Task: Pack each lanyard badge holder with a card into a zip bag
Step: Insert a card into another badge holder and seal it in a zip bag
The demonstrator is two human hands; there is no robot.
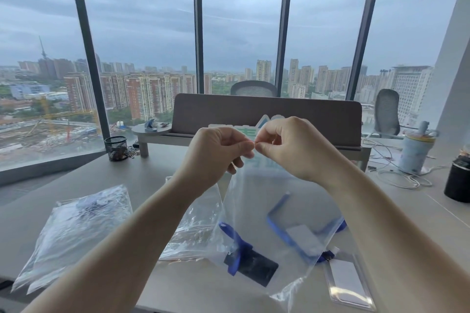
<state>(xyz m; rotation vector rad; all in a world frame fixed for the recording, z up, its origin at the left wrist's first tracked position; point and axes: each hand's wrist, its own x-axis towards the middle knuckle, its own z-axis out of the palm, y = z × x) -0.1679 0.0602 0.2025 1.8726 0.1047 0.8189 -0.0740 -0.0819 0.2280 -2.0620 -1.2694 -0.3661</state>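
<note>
Lying nearest you on the table [178, 284], a clear plastic badge holder with white card [347, 281] waits. Above it, your left hand [218, 150] and right hand [287, 145] pinch the thin, slippery clear zip bag [267, 201] at its top edge; grip the stiffer zip strip.

We find no legible text. One item bears print: the sign [267, 122] on the desk divider [318, 119], with green and blue characters, largely hidden behind the left hand [218, 150] and right hand [287, 145]; we cannot read them.
</note>
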